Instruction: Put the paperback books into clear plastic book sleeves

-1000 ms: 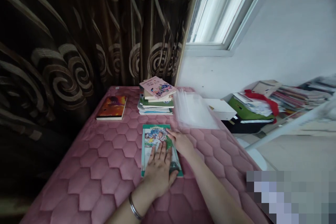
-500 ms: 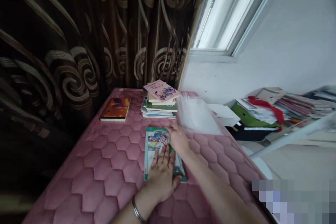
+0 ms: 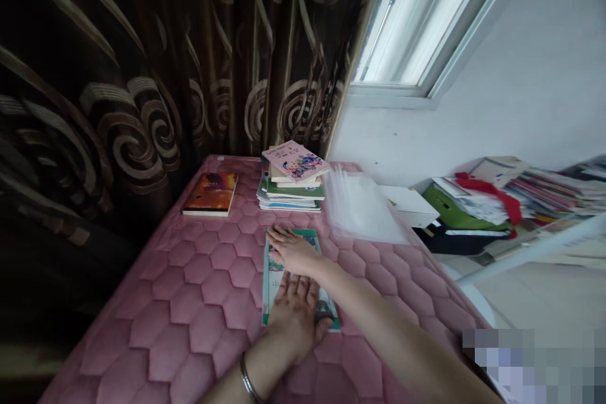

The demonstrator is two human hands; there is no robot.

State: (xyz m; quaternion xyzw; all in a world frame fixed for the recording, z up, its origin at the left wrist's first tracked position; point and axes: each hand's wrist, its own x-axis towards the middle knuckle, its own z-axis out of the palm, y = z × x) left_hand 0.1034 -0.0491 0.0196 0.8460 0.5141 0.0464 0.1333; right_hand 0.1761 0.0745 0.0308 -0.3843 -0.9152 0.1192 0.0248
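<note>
Lying across the green-bordered book (image 3: 274, 285), left hand (image 3: 296, 319) and right hand (image 3: 294, 251), fingers outstretched, grasping nothing; uneven pressure could skid it over the quilted pink cover (image 3: 165, 328).

A green-bordered paperback book (image 3: 271, 288) showed grey lettering on a white ground against a pink quilted cover (image 3: 156, 312) patterned in hexagons. An orange-and-purple rectangular book (image 3: 211, 193) bore a dark lower band, and a pale pink book (image 3: 296, 161) carried blue-and-purple cartoon figures. Beige spirals swirled across a dark brown fabric curtain (image 3: 227, 44); a round metal bracelet (image 3: 247, 380) gleamed silver.
</note>
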